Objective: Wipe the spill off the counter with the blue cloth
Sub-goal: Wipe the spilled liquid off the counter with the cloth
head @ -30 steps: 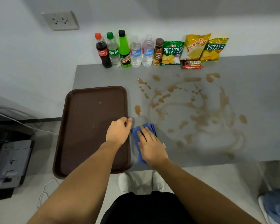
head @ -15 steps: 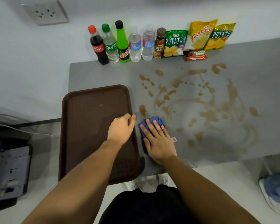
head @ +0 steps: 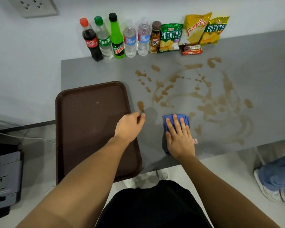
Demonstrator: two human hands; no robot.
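A brown liquid spill (head: 209,102) spreads in rings and blotches over the middle and right of the grey counter (head: 92,71). The folded blue cloth (head: 185,118) lies flat on the counter at the spill's near left edge. My right hand (head: 179,137) presses down on it with fingers spread, covering most of it. My left hand (head: 130,125) hovers over the right rim of the brown tray (head: 89,125), fingers loosely curled, holding nothing. A single brown blotch (head: 140,106) sits just beyond my left fingertips.
Several drink bottles (head: 115,37) and snack bags (head: 194,32) line the wall at the back of the counter. A small snack bar (head: 191,49) lies in front of the bags. The counter's near edge runs just behind my wrists. Someone's shoe (head: 273,186) is at lower right.
My right hand has slid the blue cloth to the right, away from the tray and up to the spill's edge. My left hand stayed at the tray's rim.
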